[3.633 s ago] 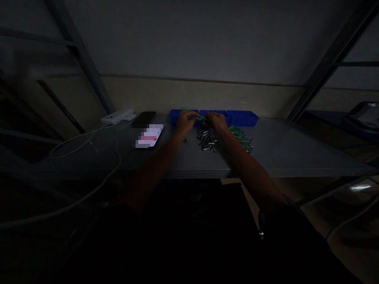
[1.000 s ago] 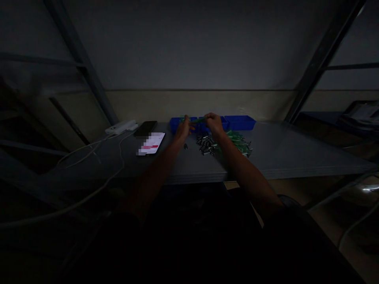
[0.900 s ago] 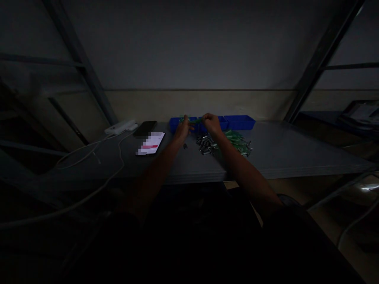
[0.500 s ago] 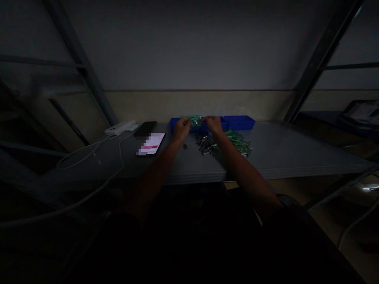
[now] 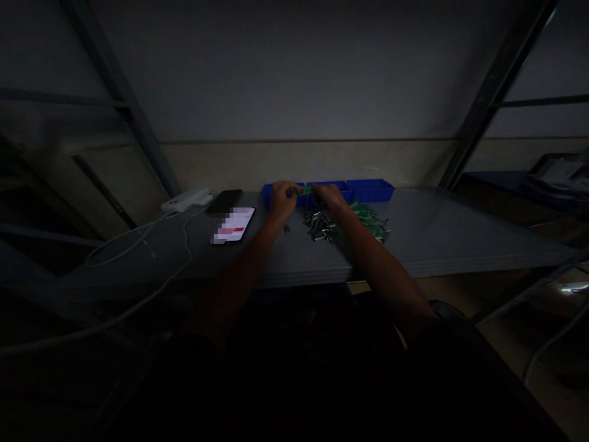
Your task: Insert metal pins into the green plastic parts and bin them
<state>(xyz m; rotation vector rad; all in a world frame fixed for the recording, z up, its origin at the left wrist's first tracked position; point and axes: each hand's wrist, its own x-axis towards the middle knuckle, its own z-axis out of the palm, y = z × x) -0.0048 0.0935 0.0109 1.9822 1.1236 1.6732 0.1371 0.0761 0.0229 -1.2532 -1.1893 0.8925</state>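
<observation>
Both my hands work at the far side of a grey table in dim light. My left hand is closed, its fingers pinching one end of a small green piece. My right hand is closed on the other end of that piece. Under my right wrist lies a pile of small metal parts, and to its right a pile of green pieces. One small dark part lies alone below my left hand. Behind the hands stands a row of blue trays.
A lit phone and a dark phone lie left of the hands. A white power block sits at the back left, its white cables running over the table's front edge. Metal shelf frames stand at both sides.
My hands were apart a second ago with the green piece stretched between them; they have come closer together and dropped slightly toward the blue trays. The view shifted a little.
</observation>
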